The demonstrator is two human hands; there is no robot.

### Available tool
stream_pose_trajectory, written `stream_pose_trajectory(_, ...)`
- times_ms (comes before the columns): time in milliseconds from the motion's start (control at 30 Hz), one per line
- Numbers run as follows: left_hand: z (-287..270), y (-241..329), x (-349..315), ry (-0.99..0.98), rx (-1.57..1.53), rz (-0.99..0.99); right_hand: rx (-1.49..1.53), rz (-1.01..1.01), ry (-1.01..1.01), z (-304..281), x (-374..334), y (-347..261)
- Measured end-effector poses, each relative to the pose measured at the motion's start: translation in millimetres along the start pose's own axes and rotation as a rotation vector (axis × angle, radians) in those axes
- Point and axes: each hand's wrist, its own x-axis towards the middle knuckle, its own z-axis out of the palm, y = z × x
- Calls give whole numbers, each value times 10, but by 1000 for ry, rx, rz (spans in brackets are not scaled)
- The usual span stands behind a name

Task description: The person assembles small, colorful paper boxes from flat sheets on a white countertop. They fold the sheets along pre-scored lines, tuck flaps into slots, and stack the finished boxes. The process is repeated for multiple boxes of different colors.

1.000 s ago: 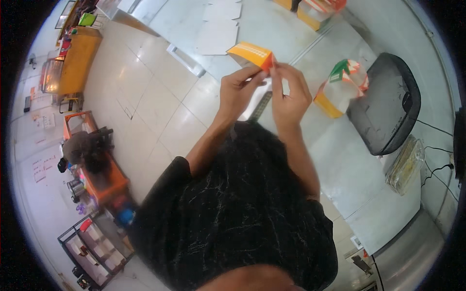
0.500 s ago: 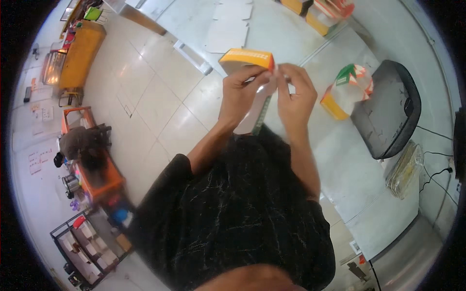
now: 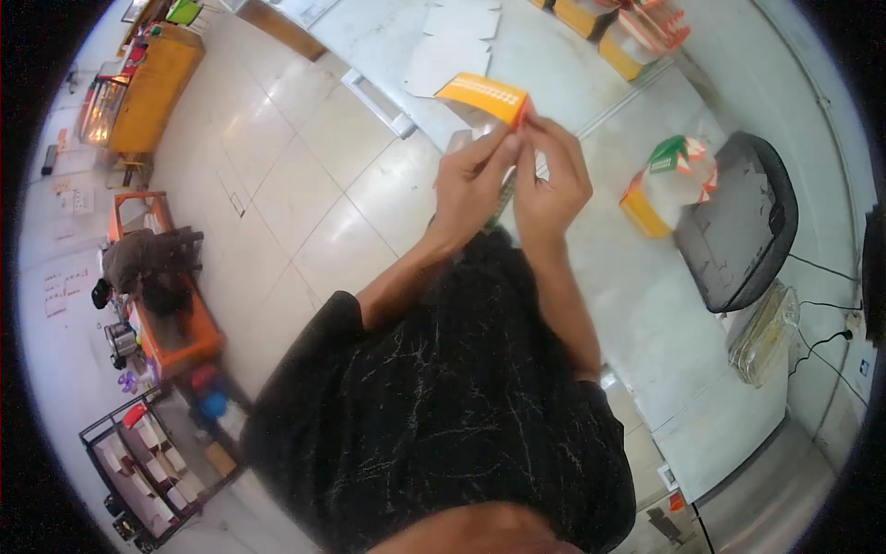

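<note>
Gripping a part-folded carton (image 3: 484, 95) with both the left hand (image 3: 471, 185) and the right hand (image 3: 552, 175), each closed in a pinch of thumb and fingers, close together at the red corner. Made of thin, bent card, with a yellow-orange panel reaching toward 11 o'clock from the hands, otherwise partly hidden. Spread below and beyond as a pale, smooth, smudged table (image 3: 554, 65). Bearing flat white card (image 3: 448, 51) with notched edges at 11, a yellow, green and red-patterned box (image 3: 668, 171) between 3 and 4, and more boxes (image 3: 628, 51) near 2. Backed near 4 by a grey, dark-rimmed padded object (image 3: 738, 222) of unclear kind and a plastic-wrapped stack (image 3: 764, 337). Bordered at 9 by glossy floor tiles (image 3: 295, 175). Furnished farther off with an orange stand (image 3: 196, 340) at 8 and a yellow counter (image 3: 159, 88) past 9.
</note>
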Motion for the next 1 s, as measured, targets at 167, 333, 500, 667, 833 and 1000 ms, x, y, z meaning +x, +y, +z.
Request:
stream_pose_trajectory(167, 22, 100, -35, -34, -73, -29, 98, 87, 30, 38, -30, -38)
stream_pose_trajectory(333, 38, 175, 5, 12, -179, -15, 61, 44, -34, 127, -142, -47)
stream_pose_trajectory(500, -151, -4, 194, -3, -182, -53, 161, -91, -183, 24, -246, 10)
stream_pose_trajectory(667, -339, 23, 230, -225, 332, 280, 580, 583, 55, -274, -165, 437)
stream_pose_trajectory(833, -438, 85, 98, -679, 10, 299, 1116, 1154, -98, -519, 6, 688)
stream_pose_trajectory(1000, -514, -85, 72, -727, -186, 160, 1045, 993, -79, -524, -23, 600)
